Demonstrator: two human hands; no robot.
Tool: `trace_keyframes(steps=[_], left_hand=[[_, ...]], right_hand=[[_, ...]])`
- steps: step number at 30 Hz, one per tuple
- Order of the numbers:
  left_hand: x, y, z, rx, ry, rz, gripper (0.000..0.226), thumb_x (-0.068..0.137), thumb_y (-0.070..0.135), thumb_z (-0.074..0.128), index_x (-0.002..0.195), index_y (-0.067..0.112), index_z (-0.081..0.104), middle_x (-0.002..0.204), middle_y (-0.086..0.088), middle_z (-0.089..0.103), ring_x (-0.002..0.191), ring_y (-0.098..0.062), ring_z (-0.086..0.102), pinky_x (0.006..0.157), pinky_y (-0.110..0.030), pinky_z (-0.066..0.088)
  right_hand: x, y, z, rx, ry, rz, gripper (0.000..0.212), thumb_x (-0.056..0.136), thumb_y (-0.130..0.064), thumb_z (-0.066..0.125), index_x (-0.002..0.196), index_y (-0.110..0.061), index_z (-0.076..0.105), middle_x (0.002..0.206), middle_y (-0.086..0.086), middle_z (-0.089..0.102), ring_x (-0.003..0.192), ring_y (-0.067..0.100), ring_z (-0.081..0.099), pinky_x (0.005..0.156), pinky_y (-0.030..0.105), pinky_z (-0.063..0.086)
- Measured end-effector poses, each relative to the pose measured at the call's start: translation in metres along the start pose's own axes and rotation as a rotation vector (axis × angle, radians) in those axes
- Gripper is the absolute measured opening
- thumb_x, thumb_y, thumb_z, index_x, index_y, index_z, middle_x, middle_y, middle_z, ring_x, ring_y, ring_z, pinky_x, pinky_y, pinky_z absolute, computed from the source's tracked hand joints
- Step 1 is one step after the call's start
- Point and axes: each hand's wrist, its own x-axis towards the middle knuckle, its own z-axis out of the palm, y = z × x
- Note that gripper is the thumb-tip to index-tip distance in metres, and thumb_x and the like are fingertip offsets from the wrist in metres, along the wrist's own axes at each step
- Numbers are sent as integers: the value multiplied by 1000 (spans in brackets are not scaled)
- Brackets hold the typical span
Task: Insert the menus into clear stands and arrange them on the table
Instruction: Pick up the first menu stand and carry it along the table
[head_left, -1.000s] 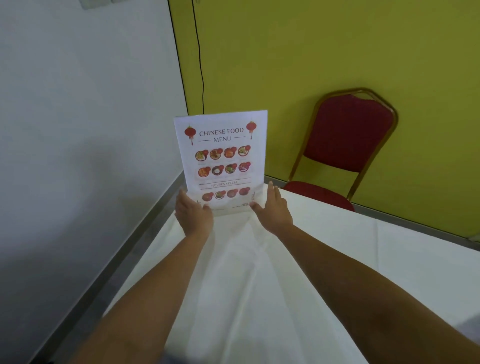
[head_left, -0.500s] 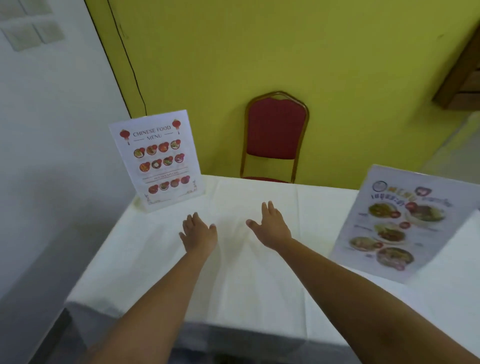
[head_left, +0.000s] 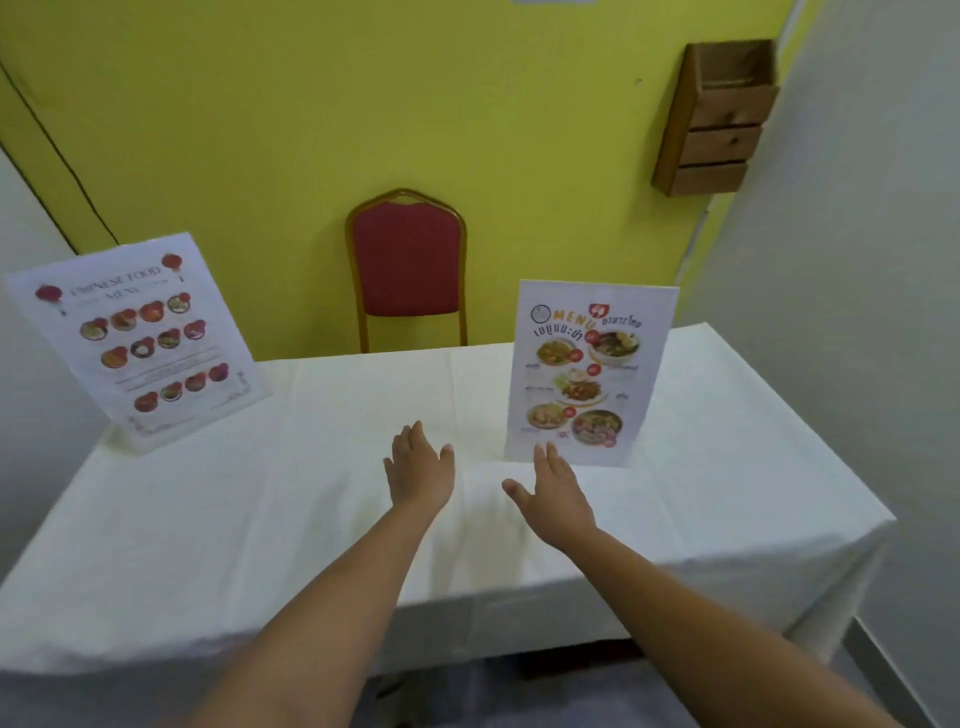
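Two menus stand upright in clear stands on the white-clothed table (head_left: 311, 519). The Chinese food menu (head_left: 137, 338) is at the far left corner. The Thai menu (head_left: 584, 371) stands right of centre. My left hand (head_left: 418, 470) hovers over the middle of the table, fingers spread, holding nothing. My right hand (head_left: 556, 493) is open too, its fingertips just in front of the Thai menu's bottom edge; I cannot tell whether they touch it.
A red chair (head_left: 408, 265) with a gold frame stands behind the table against the yellow wall. A wooden wall box (head_left: 719, 117) hangs at the upper right. White walls close in on both sides. The table's near edge drops off below my forearms.
Both hands let go of the Chinese menu, which stays at the left corner. The view has swung right, and my hands have moved across toward the Thai menu.
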Motion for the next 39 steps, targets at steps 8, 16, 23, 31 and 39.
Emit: trace_keyframes(steps=[8,16,23,31,39], left_hand=[[-7,54,39,-75,-71,111,74,95,40,51,153,11,16,159,-9,21,146,-26,18,118,-44,17],[17,98,53,-296,-90,170,97,85,40,68,155,17,5,159,-8,20,144,-30,21,115,-50,25],[37,113,67,-442,-120,196,106,80,25,76,154,26,0,153,-3,29,138,-24,34,104,-50,43],[50,110,79,-456,-142,223,99,80,9,72,146,38,5,138,5,46,116,-17,55,78,-41,59],[70,113,73,-377,-158,267,81,83,17,67,137,40,11,132,9,56,105,-22,62,65,-30,48]], right_hand=[[6,58,-44,110,158,156,81,95,-54,46,156,-14,11,164,7,9,148,26,15,117,43,21],[43,90,-83,199,241,259,89,91,-53,55,156,-11,10,163,12,7,148,31,13,117,48,21],[75,90,-97,393,303,252,107,80,-41,76,155,-16,5,156,8,30,138,32,37,102,58,42],[87,86,-83,514,391,230,101,78,-29,79,151,-25,9,138,-1,51,118,21,59,82,51,56],[97,88,-85,442,441,256,82,78,-48,73,143,-34,25,119,-7,63,99,23,66,72,45,58]])
